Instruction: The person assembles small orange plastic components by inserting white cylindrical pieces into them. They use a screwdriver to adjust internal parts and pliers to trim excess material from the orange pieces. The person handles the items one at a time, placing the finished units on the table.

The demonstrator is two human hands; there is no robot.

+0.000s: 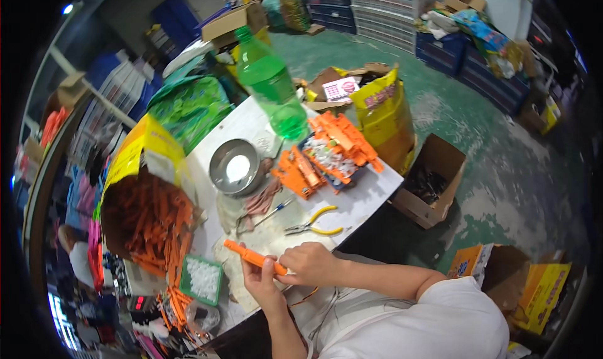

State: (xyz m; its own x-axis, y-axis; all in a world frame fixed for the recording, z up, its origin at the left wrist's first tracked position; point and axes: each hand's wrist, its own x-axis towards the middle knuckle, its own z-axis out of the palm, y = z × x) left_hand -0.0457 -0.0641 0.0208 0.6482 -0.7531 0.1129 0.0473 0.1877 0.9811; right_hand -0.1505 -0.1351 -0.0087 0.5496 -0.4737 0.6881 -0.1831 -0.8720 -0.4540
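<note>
Orange piece: A long, slim orange plastic piece (248, 253) is held above the near edge of a white worktable (370, 196), its far end tilted toward the upper left.
Left hand: The person's left hand (262, 285) pinches the piece between thumb and fingers from below, near its middle.
Right hand: The right hand (309, 263) is curled, its fingertips brought to the piece's near end; whether they pinch it or only press against it, one cannot tell.
Work in hand: Close two-handed handling, by all appearances, perhaps fitting or checking a part at that end; the detail is hidden by the fingers.
Next move: It would seem to call for a steady left grip while the right fingertips finish at the near end.
Tools nearby: Yellow-handled pliers (308, 228) lie just beyond the hands, with a screwdriver (274, 213) near them; neither is held.
Parts at left: A green tray (184, 276) holds small white parts (204, 278), beside a yellow bag (151, 139) spilling loose orange pieces (157, 227).
Far side: More orange pieces are stacked (342, 139) past a metal bowl (218, 171), near a green bottle (270, 86).
</note>
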